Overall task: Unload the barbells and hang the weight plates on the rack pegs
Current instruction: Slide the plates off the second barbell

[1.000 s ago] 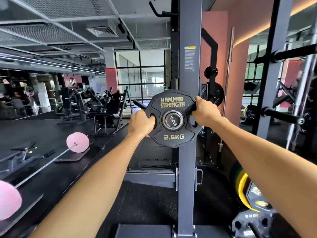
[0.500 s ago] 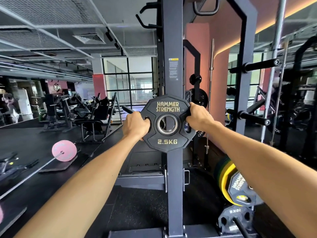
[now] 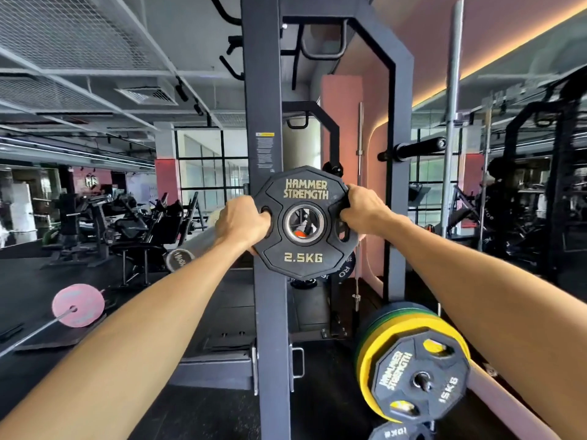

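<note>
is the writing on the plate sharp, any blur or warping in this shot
Head view: the 2.5 kg plate lettering reads sharp; the bar end at its left is soft; the wide lens bends the ceiling lines and stretches both forearms; an orange strip light glows upper right.

We see our two forearms entering from the lower corners of the frame, both bare from the frame edge to the wrist, with no sleeve, watch, band or glove on them. Our left hand (image 3: 243, 222) sits left of centre and our right hand (image 3: 365, 208) right of centre, both bare, with no rings visible on the knuckles.
</note>
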`<action>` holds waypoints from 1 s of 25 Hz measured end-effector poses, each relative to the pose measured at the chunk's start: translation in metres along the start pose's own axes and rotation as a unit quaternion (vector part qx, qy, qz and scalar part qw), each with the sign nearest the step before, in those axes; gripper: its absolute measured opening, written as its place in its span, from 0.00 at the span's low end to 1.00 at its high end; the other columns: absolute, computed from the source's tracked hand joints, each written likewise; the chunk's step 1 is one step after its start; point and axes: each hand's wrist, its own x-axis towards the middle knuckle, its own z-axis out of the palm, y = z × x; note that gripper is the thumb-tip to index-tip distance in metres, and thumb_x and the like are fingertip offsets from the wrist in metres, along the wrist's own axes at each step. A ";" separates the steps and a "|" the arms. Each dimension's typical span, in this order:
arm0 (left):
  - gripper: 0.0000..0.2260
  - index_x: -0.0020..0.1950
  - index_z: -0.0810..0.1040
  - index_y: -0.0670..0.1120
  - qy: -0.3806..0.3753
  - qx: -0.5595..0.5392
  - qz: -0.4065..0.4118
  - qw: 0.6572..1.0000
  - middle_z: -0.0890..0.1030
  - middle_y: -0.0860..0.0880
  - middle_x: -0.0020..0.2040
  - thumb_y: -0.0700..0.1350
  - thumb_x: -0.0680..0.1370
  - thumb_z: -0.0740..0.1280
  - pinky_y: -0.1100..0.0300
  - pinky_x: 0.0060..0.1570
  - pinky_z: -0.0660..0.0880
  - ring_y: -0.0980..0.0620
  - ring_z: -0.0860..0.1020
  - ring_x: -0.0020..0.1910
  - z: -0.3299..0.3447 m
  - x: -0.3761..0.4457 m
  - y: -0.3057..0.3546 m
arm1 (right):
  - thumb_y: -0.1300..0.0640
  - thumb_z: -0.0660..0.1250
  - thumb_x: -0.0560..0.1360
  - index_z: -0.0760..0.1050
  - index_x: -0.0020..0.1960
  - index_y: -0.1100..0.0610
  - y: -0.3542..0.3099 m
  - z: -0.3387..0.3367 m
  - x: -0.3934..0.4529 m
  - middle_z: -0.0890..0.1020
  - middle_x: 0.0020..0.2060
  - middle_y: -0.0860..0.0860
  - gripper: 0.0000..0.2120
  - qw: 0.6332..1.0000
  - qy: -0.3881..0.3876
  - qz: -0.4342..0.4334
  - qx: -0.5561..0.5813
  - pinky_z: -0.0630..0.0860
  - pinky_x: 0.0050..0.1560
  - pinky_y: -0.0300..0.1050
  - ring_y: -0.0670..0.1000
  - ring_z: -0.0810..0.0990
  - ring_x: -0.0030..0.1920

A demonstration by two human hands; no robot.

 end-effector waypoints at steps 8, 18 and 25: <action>0.10 0.36 0.72 0.41 -0.028 0.020 0.047 0.998 0.77 0.43 0.37 0.44 0.74 0.65 0.58 0.32 0.70 0.41 0.77 0.36 0.095 0.038 0.077 | 0.65 0.61 0.69 0.69 0.45 0.59 0.111 -0.020 0.050 0.78 0.44 0.57 0.06 0.999 0.025 0.011 -0.039 0.77 0.45 0.50 0.62 0.78 0.47; 0.11 0.41 0.76 0.35 -0.034 -0.011 0.098 0.995 0.76 0.39 0.35 0.43 0.75 0.64 0.59 0.33 0.67 0.39 0.77 0.37 0.189 0.079 0.179 | 0.65 0.61 0.69 0.71 0.46 0.59 0.231 -0.065 0.110 0.80 0.46 0.58 0.06 0.997 0.057 0.031 -0.044 0.80 0.50 0.56 0.62 0.80 0.48; 0.14 0.30 0.67 0.43 -0.026 -0.013 0.070 0.997 0.75 0.45 0.30 0.43 0.74 0.65 0.61 0.28 0.65 0.44 0.75 0.32 0.250 0.071 0.272 | 0.64 0.62 0.68 0.74 0.49 0.60 0.331 -0.118 0.137 0.81 0.47 0.58 0.10 0.998 0.045 0.008 -0.045 0.80 0.51 0.55 0.61 0.80 0.48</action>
